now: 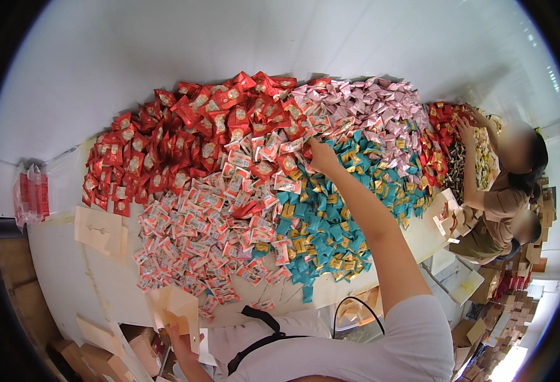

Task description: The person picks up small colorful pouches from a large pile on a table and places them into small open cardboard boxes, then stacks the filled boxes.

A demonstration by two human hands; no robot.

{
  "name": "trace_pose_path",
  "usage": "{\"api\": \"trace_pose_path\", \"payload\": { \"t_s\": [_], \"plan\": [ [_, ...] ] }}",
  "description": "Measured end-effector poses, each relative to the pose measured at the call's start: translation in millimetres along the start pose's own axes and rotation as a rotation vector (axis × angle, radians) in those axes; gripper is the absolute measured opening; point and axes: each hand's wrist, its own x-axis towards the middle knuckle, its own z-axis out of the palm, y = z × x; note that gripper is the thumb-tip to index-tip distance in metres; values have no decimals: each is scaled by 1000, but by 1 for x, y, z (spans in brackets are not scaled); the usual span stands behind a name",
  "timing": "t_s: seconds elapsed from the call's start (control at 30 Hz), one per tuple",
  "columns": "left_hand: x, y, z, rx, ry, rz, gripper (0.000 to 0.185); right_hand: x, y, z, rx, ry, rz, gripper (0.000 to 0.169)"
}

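My left hand grips a cream-coloured paper box, its top flaps spread, at the table's near edge. Stretched across the heap, my right hand has its fingers down among small wrapped packets; whether it holds one cannot be made out. Around it lie red packets, white-and-red packets and teal-and-gold packets. Pale pink packets are piled beyond.
A flattened cream box lies at the left of the white table. Clear bags with red contents stand at far left. Two people are at the right, one reaching into other packets. Cardboard boxes sit below the edge.
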Motion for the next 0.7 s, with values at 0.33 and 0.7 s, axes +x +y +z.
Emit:
{"api": "trace_pose_path", "payload": {
  "t_s": [0.33, 0.7],
  "plan": [
    [2, -11, 28, -1, -41, 37, 58, 32, 45, -82, -125, 644, -327, 24],
    [-5, -18, 60, 42, 43, -10, 52, 120, 59, -66, -611, 566, -140, 19]
  ]
}}
